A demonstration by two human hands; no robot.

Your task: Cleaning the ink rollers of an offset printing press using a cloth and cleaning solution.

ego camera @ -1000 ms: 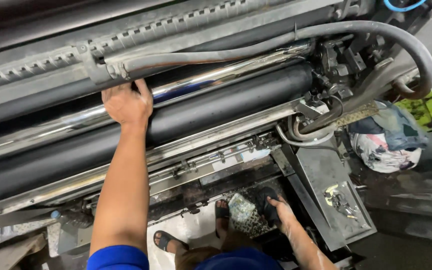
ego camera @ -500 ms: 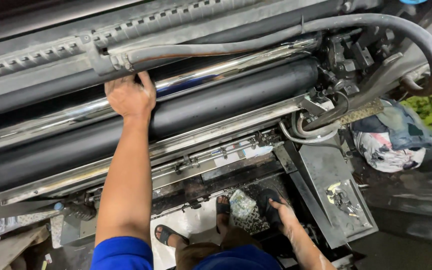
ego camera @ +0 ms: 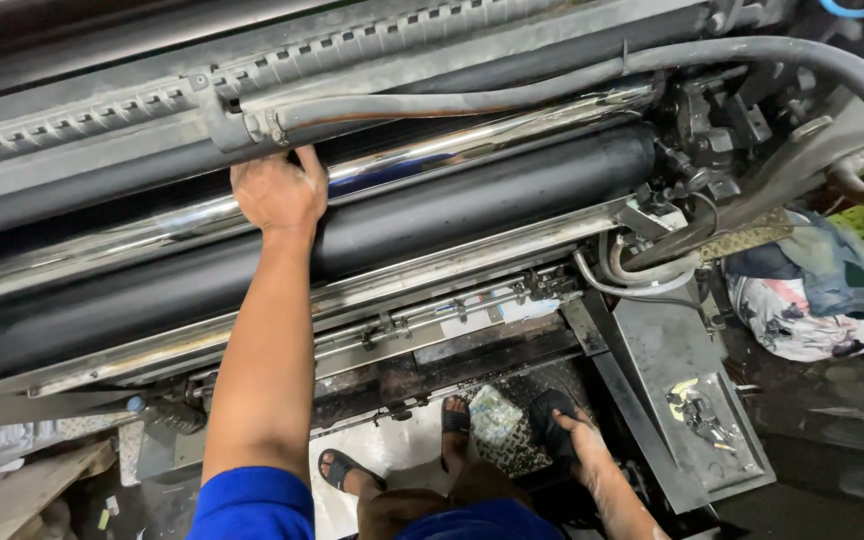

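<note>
left hand (ego camera: 277, 190) grips chrome roller (ego camera: 472, 140), axis running left-right, right end higher | right hand (ego camera: 580, 432) low by dark rag (ego camera: 550, 418); I can't tell its grip

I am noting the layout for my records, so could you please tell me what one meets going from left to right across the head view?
Wooden board → left hand on the chrome roller → right hand down by the floor → grey metal step plate → bundle of rags.

Two hands: left (ego camera: 277, 190), right (ego camera: 580, 432). Two rollers: one chrome (ego camera: 472, 140), one black (ego camera: 492, 195). Two sandalled feet (ego camera: 455, 420).
</note>
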